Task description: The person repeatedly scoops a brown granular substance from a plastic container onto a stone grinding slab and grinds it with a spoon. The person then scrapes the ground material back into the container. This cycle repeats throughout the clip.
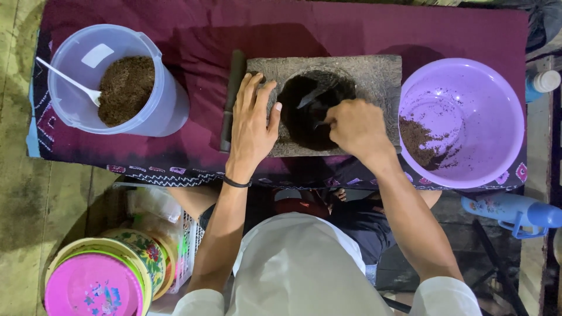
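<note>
A grey stone slab (pixel 374 73) with a round hollow (pixel 301 114) full of dark ground matter lies on a maroon cloth (pixel 199 35). My left hand (pixel 252 120) rests flat and spread on the slab's left part, beside the hollow. My right hand (pixel 356 127) is closed on a metal spoon (pixel 313 96) whose bowl dips into the dark matter. A black band circles my left wrist.
A clear plastic tub (pixel 149 108) with brown grounds and a white spoon (pixel 67 79) stands at left. A purple basin (pixel 468 88) with some brown grounds sits at right. A dark bar (pixel 232 88) lies along the slab's left edge. Stacked colourful plates (pixel 96 284) lie at lower left, blue bottles (pixel 515 210) at right.
</note>
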